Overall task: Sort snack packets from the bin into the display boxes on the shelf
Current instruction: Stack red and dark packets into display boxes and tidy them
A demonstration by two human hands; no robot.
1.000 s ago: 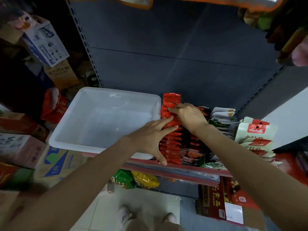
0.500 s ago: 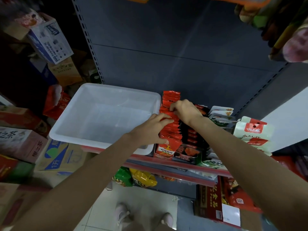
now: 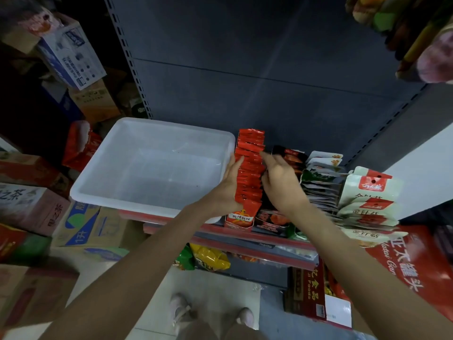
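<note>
Red snack packets (image 3: 248, 168), filed upright in their display box (image 3: 241, 220) on the shelf (image 3: 255, 238), are pressed between both hands: left hand (image 3: 229, 185) flat, right hand (image 3: 279, 180) loosely curved. White bin (image 3: 152, 165) appears emptied. Uneven squeezing could buckle the row and spill packets.

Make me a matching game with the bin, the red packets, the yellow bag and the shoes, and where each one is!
Things:
1. white bin
2. red packets
3. yellow bag
4. shoes

Places:
A. on the floor at the bottom of the picture
B. between the two hands
C. under the shelf edge
D. on the shelf, left of the packets

Pairs: 1-D, 2-B, 3-C, 4-A
</note>
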